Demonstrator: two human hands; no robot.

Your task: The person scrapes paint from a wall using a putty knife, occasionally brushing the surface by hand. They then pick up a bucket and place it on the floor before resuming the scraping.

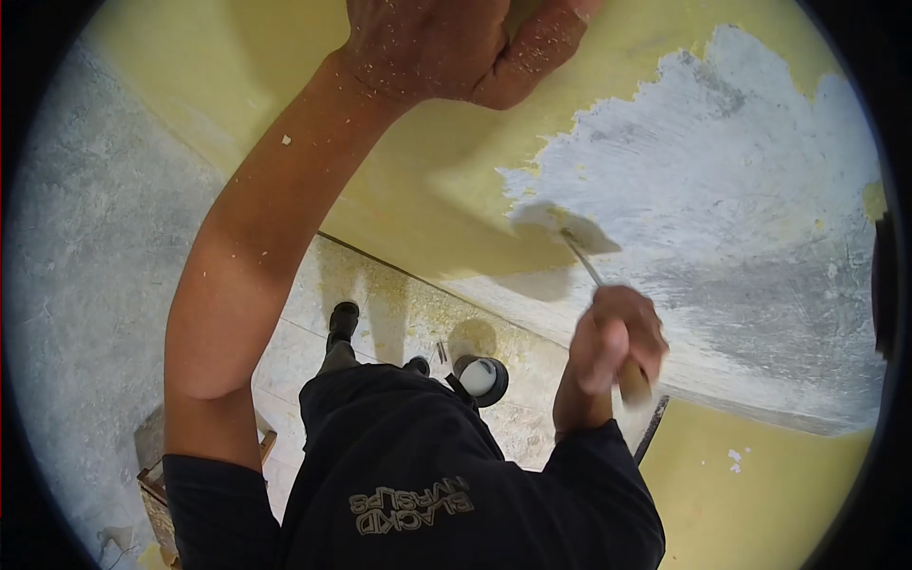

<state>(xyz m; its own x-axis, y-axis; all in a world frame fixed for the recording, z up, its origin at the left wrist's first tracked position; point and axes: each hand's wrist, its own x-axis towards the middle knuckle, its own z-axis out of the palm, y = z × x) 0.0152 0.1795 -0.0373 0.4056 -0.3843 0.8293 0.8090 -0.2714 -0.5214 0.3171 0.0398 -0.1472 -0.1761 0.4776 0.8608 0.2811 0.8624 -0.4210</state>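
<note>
My right hand (617, 337) is closed round the wooden handle of a scraper (584, 258). The scraper's thin metal shaft points up at the wall, its tip at or close to the surface beside a shadow. Yellow paint (408, 209) covers part of this wall, and a ragged-edged bare grey-white patch (703, 152) spreads to the right of it. At the top, my left hand (446, 47) is raised by the yellow paint, thumb stretched out, the other fingers mostly beyond the frame. Small flakes stick to its skin and forearm.
Below, a dark bucket (492, 391) with something white in it stands on the flake-strewn floor (418, 313) near my shoes (344, 321). A wooden-framed object (152, 484) is at the lower left. A grey wall (114, 237) rises on the left. A dark object (883, 285) borders the right edge.
</note>
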